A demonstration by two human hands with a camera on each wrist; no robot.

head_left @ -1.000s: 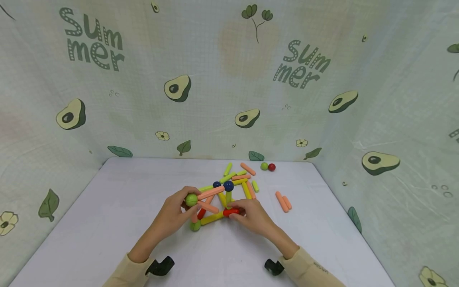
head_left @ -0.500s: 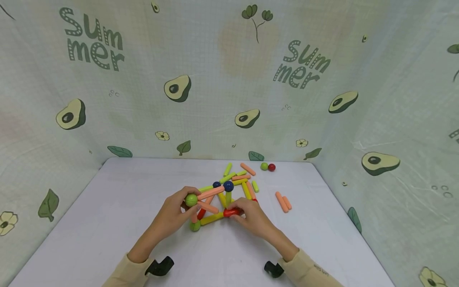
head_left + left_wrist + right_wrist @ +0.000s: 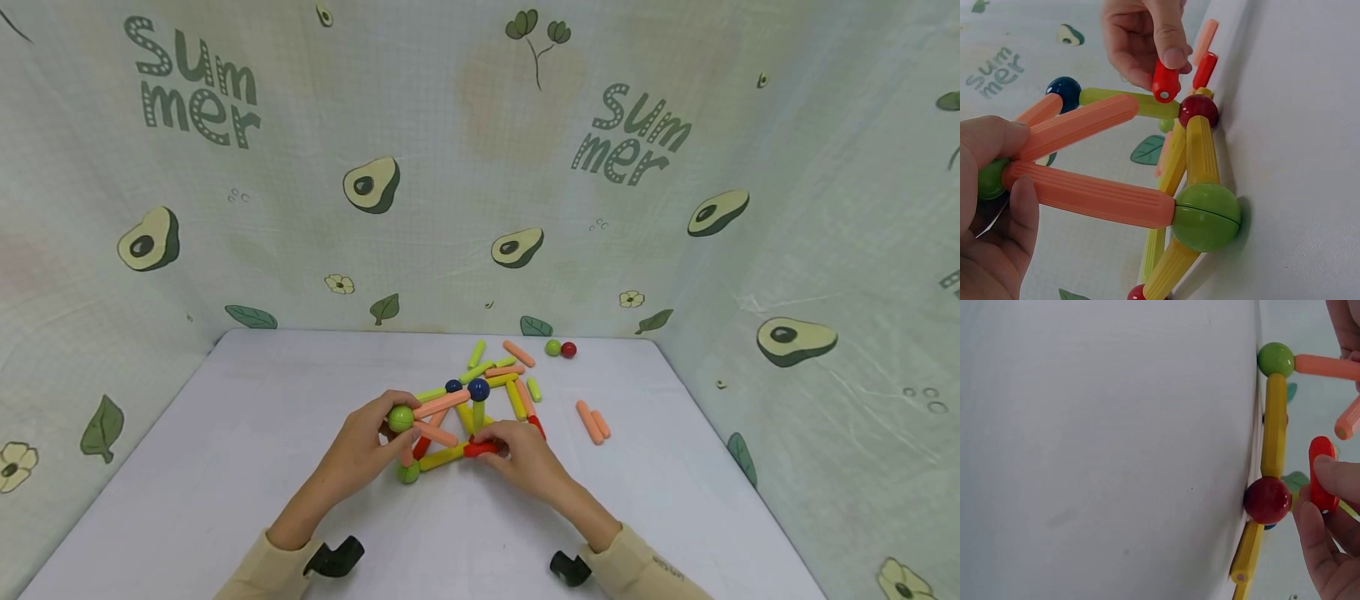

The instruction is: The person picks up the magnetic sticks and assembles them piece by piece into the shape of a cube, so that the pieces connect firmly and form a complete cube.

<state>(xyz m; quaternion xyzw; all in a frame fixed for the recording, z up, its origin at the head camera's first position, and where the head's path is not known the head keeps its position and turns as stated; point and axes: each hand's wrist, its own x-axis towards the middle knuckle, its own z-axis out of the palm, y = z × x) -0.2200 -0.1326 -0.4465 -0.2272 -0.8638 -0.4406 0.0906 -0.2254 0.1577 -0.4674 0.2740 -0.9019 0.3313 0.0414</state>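
Magnetic sticks and balls form a frame. My left hand (image 3: 367, 437) grips its upper corner at a green ball (image 3: 401, 418), fingers against the orange sticks there. One orange stick (image 3: 1079, 128) juts out with a free end; another orange stick (image 3: 1094, 195) runs down to a lower green ball (image 3: 1207, 215). Between thumb and fingers, my right hand (image 3: 1335, 531) pinches a short red magnetic stick (image 3: 1320, 475). That stick is close to the dark red ball (image 3: 1267, 500) at the frame's lower right corner. A dark blue ball (image 3: 478, 389) tops the yellow-green upright.
Loose yellow-green, orange and yellow sticks (image 3: 516, 400) lie behind the frame. Two orange sticks (image 3: 592, 422) lie to the right. At the back stand a green ball (image 3: 552, 347) and a red ball (image 3: 568, 350). A printed cloth (image 3: 450, 250) walls the table.
The right hand has shifted slightly down and toward me with the red stick. Behind it, another red stick has come into view. The left hand and the frame stay put.
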